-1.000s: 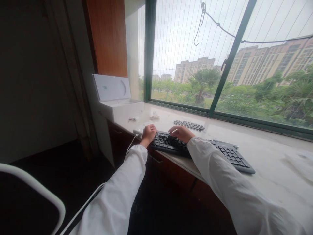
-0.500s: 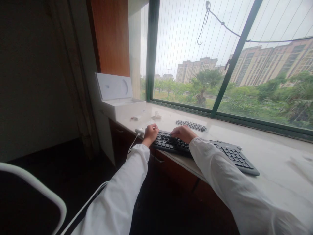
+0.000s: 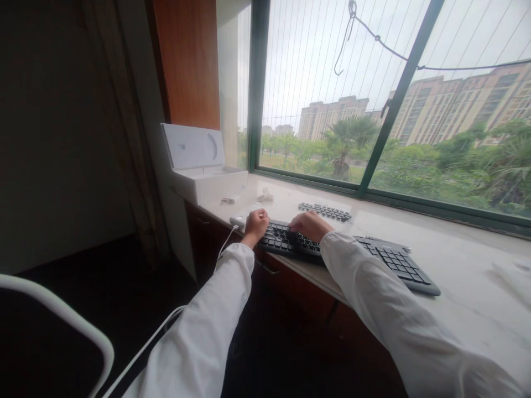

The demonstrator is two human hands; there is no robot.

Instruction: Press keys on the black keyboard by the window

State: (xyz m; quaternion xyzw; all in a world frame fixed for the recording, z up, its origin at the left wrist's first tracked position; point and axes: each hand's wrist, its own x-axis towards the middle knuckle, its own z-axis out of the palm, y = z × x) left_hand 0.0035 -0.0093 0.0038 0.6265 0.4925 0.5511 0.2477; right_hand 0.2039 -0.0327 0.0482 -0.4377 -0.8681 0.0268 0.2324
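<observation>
A black keyboard (image 3: 276,242) lies along the front edge of the white countertop, and some of its keycaps are off in the middle part. At its left end my left hand (image 3: 256,225) is closed in a fist; whatever is in it is too small to make out. Over the middle of the keys is my right hand (image 3: 310,225), with its fingertips pressed together and pointing down at the keyboard. What they pinch, if anything, is hidden. Behind the keyboard, loose black keycaps (image 3: 324,211) stand in rows on the counter.
An open white box (image 3: 219,185) stands at the counter's left end, with a small metallic object (image 3: 227,201) in front of it. Crumpled whitish material (image 3: 265,194) lies near the window. A white device (image 3: 236,221) with a cable sits left of the keyboard. Clear plastic (image 3: 512,279) lies far right.
</observation>
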